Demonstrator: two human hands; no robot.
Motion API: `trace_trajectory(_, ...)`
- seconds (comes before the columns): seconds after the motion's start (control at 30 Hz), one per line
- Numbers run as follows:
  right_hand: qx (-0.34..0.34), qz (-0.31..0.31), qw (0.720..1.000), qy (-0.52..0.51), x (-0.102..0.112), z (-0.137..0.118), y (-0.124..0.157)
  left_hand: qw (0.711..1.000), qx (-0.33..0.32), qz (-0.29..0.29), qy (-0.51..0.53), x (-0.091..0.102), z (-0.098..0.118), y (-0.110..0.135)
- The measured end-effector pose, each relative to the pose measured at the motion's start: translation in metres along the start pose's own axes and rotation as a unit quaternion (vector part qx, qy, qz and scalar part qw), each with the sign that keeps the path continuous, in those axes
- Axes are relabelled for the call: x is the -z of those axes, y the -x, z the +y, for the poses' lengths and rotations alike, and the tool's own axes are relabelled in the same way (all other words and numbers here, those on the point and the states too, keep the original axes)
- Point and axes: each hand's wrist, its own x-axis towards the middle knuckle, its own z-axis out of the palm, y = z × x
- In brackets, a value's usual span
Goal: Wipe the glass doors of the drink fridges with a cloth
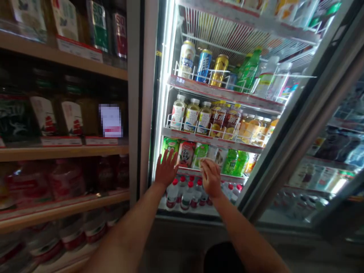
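Note:
My left hand is stretched out with fingers spread, in front of a green carton on a lower shelf of the lit fridge. Whether it touches the carton I cannot tell. My right hand is closed, its fingers pressed together around something pale that is mostly hidden. It is in front of the same shelf, near a green-and-white carton. Between the two hands stands a red-and-black carton. Below them, clear bottles with red caps stand on the fridge floor.
Bottled teas fill the shelf above, with cans and green bottles higher up. A door frame slants along the right. Wooden shelves with large bottles stand at the left, beside a grey upright post.

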Motion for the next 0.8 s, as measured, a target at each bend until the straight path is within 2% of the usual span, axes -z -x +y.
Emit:
trace_trajectory(0.1,0.101,-0.102,0.989,-0.041,-0.011,-0.011,-0.002,1.0,0.0,-0.009,-0.004,0.004,0.002,0.001)
trace_trajectory(0.17,0.147,-0.128,0.979,-0.055,-0.015,-0.013,-0.019,1.0,-0.002,-0.015,-0.002,0.008,0.003,0.002)
trace_trajectory(0.27,0.109,-0.069,0.99,-0.054,-0.022,-0.014,-0.049,1.0,-0.008,-0.026,0.005,0.016,0.005,0.004)
trace_trajectory(0.33,0.069,-0.035,0.995,-0.056,-0.029,-0.017,-0.055,0.999,-0.004,-0.027,0.021,0.023,0.008,0.008)
trace_trajectory(0.4,0.07,-0.054,0.993,-0.073,-0.038,-0.024,-0.048,0.998,0.017,-0.016,0.057,0.03,0.013,0.015)
trace_trajectory(0.47,0.087,-0.09,0.987,-0.102,-0.047,-0.035,-0.035,0.99,0.069,-0.004,0.123,0.035,0.022,0.021)
trace_trajectory(0.53,0.07,-0.101,0.983,-0.136,-0.055,-0.047,-0.027,0.969,0.142,-0.001,0.202,0.038,0.033,0.024)
trace_trajectory(0.67,-0.072,-0.064,0.972,-0.213,-0.064,-0.072,-0.035,0.904,0.279,0.014,0.325,0.041,0.056,0.01)
trace_trajectory(0.73,-0.141,-0.063,0.954,-0.256,-0.064,-0.081,-0.044,0.869,0.321,0.03,0.375,0.044,0.065,-0.003)
trace_trajectory(0.8,-0.155,-0.08,0.945,-0.277,-0.056,-0.085,-0.051,0.844,0.34,0.039,0.413,0.052,0.07,-0.016)
